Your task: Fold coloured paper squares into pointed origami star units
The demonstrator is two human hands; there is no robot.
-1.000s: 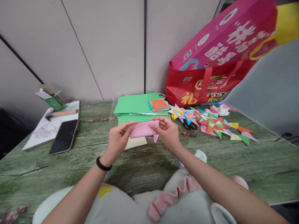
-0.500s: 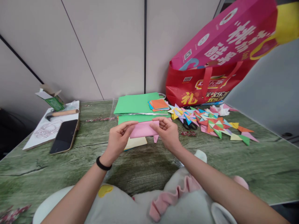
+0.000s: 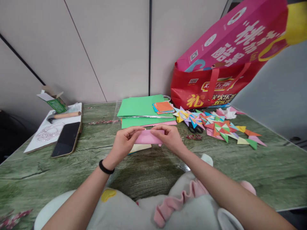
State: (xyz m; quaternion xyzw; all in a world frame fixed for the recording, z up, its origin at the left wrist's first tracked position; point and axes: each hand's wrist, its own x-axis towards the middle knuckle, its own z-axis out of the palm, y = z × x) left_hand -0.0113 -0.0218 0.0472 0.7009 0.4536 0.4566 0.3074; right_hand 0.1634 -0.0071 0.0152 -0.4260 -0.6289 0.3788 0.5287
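A folded pink paper (image 3: 148,137) is held up between both hands above the table. My left hand (image 3: 125,140), with a black band at the wrist, pinches its left end between thumb and fingers. At the right end, my right hand (image 3: 169,137) pinches the paper, thumb in front. A small pink tip shows below the paper's lower right edge. Beneath and behind it lies a small cream paper stack (image 3: 141,148). Just beyond the hands are green sheets (image 3: 139,107), with small squares topped by an orange one (image 3: 164,106).
Folded colourful paper pieces (image 3: 222,127) and black scissors (image 3: 195,129) lie at the right, before a red bag (image 3: 192,89). A phone (image 3: 66,139), a hammer (image 3: 66,115) and a small green box (image 3: 56,103) are at the left. A grey plush thing (image 3: 129,214) is nearest me.
The pink paper has come slightly down and now looks narrower, with less of the small tip showing. My right thumb has moved left along it.
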